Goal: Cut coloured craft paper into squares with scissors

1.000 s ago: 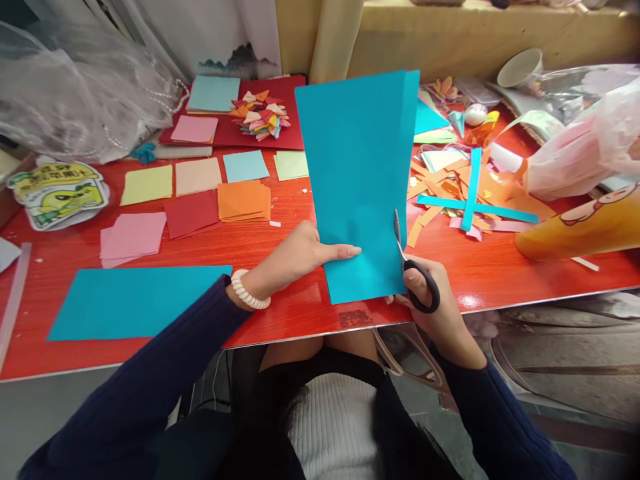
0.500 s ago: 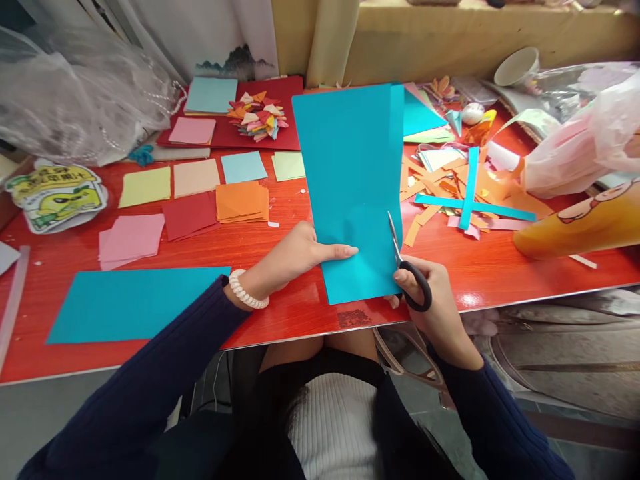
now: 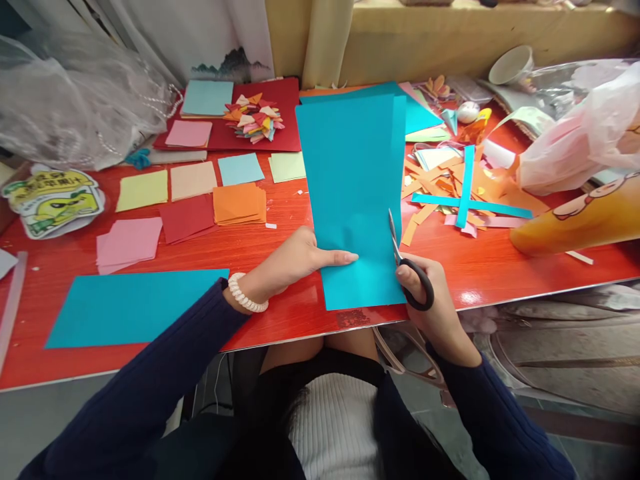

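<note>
- Lowered and shifted left since the earlier frame: top edge of the blue sheet, now over the red table's middle.
- Left hand: closed on the sheet's left edge, thumb on top.
- Right hand: wrapped round the scissors above the table's front; blade gap cannot be told.
- Orange scraps: table's right side.
- Advisable: paper taut, thumb clear, long even snips.

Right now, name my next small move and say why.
I'd likely ease the scissors slightly up the held blue sheet, near its right edge: the blades point up there, the right hand has the handles, and the left hand grips the sheet's opposite side.
</note>
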`<action>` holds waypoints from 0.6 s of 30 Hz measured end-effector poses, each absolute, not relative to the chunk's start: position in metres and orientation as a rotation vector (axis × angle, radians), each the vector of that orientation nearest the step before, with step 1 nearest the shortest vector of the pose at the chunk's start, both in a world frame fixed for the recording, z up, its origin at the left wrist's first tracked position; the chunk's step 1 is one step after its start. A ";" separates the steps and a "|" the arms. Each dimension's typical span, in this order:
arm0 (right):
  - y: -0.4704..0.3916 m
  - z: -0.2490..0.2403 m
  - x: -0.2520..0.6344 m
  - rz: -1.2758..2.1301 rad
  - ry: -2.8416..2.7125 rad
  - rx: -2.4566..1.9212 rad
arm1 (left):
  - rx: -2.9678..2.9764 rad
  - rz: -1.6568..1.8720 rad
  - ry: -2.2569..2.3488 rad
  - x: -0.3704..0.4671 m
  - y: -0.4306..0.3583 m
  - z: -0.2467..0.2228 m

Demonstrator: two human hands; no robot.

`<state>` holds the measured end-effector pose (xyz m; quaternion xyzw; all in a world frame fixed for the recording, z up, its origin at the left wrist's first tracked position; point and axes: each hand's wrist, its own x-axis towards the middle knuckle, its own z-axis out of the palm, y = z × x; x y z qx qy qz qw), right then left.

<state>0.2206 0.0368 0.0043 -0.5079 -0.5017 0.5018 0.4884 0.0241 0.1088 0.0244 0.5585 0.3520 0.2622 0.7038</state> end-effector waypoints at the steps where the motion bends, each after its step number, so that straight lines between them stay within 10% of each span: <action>1: 0.037 0.004 0.221 1.229 -1.218 -1.235 | 1.230 0.590 0.778 0.024 0.109 0.024; 18: 0.037 0.001 0.219 1.251 -1.166 -1.366 | 1.178 0.589 0.757 0.028 0.104 0.020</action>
